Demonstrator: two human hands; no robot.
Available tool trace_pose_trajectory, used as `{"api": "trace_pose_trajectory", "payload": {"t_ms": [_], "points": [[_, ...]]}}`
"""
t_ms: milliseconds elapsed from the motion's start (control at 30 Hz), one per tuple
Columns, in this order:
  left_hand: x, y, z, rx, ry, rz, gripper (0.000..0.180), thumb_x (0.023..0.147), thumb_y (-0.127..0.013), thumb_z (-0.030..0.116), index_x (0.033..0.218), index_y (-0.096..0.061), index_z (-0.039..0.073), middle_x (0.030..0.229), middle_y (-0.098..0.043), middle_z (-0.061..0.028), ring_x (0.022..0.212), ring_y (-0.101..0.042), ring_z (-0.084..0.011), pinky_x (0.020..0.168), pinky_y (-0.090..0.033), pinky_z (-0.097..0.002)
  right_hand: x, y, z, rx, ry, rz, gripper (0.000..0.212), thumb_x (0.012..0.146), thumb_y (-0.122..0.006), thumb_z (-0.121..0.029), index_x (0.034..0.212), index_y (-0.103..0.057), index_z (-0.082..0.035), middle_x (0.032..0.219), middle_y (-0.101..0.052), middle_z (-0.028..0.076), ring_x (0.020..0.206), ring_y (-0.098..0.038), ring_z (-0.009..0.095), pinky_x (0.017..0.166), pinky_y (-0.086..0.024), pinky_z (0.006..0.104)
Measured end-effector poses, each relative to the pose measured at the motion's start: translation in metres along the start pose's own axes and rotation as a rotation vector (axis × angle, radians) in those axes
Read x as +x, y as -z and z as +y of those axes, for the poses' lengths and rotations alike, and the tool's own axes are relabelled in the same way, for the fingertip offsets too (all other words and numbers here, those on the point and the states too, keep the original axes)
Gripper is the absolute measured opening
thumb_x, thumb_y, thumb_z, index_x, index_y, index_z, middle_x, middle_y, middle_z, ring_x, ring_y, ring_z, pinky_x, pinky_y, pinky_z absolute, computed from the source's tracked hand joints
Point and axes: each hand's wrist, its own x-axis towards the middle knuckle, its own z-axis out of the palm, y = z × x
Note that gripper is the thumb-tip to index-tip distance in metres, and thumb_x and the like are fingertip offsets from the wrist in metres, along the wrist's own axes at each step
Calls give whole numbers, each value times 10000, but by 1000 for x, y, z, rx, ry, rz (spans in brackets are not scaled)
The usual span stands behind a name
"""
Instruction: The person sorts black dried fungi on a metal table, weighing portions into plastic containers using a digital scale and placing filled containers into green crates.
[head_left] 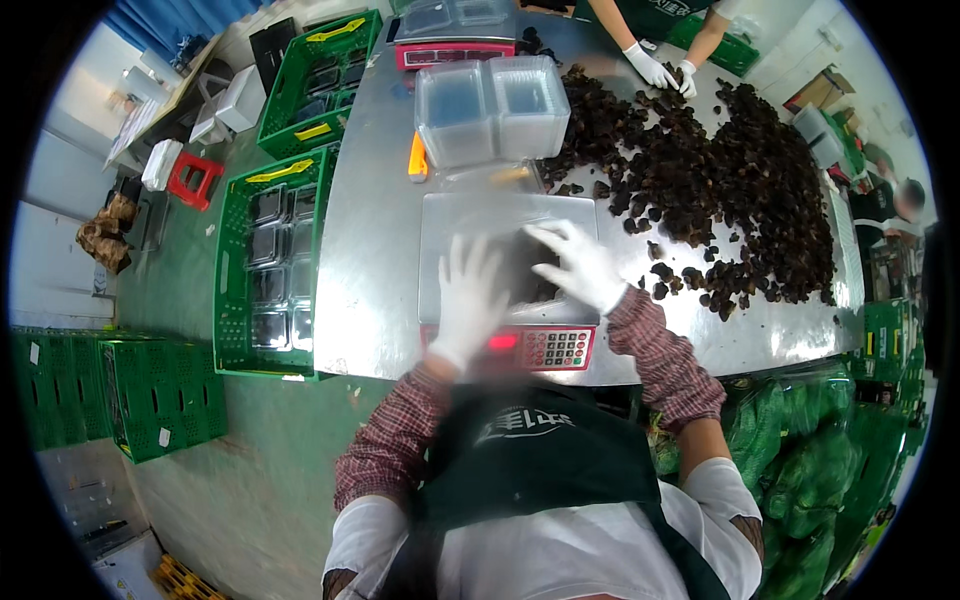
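I locate the dark, blurred load (528, 268) on the pan of the red-fronted scale (437, 218), between the left hand (468, 295), blurred with fingers spread and apart, and the right hand (582, 268), fingers half-bent at the load's right side; I cannot tell whether the right grips anything. Stacked clear containers (490, 110) limit my clearance beyond the scale, with a yellow tool (418, 157) to their left; a heap of dark pieces (770, 190) bounds the right, a co-worker's gloved hands (652, 70) work its far edge, and a green crate (262, 362) flanks the table (375, 250)
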Motion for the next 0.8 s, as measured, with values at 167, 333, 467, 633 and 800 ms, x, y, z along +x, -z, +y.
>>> {"api": "trace_pose_trajectory", "payload": {"t_ms": [167, 333, 467, 633, 800], "points": [[-25, -18, -12, -271, -13, 208, 305, 704, -601, -28, 989, -566, 76, 1262, -548, -123, 1282, -471, -328, 1151, -232, -554, 17, -36, 15, 8, 27, -25, 319, 828, -703, -143, 1138, -638, -103, 1157, -592, 83, 1025, -622, 278, 892, -514, 362], [-36, -4, -10, -548, 109, 247, 661, 651, -509, -111, 1298, -486, 22, 1310, -506, -173, 1312, -455, -334, 1157, -288, -461, 11, -41, 37, 598, -229, 25, 209, 868, -689, -46, 1066, -621, -51, 1088, -569, 31, 988, -557, 137, 860, -462, 242], [-41, -5, -13, -824, 255, 244, 832, 610, -458, -124, 1432, -378, -21, 1439, -418, -206, 1395, -374, -331, 1178, -275, -412, 5, -36, 34, 595, -137, -2, 209, 846, -692, -45, 1048, -654, -83, 1134, -588, 47, 1086, -571, 198, 919, -477, 298], [-18, 0, -5, -423, 149, 213, 825, 706, -566, -62, 1488, -306, -22, 1519, -342, -229, 1434, -295, -376, 1195, -222, -430, 1, -34, 13, 135, 88, 44, 365, 770, -744, -321, 1084, -688, -143, 1198, -598, 103, 1106, -578, 323, 961, -460, 439], [-5, -10, -8, -64, -18, -38, 779, 704, -588, 52, 1448, -371, -29, 1498, -393, -200, 1427, -301, -398, 1195, -157, -533, 5, -48, -23, 16, 135, -118, 573, 751, -729, -237, 1251, -564, -13, 1286, -548, 173, 1215, -510, 333, 1055, -384, 444]]}}
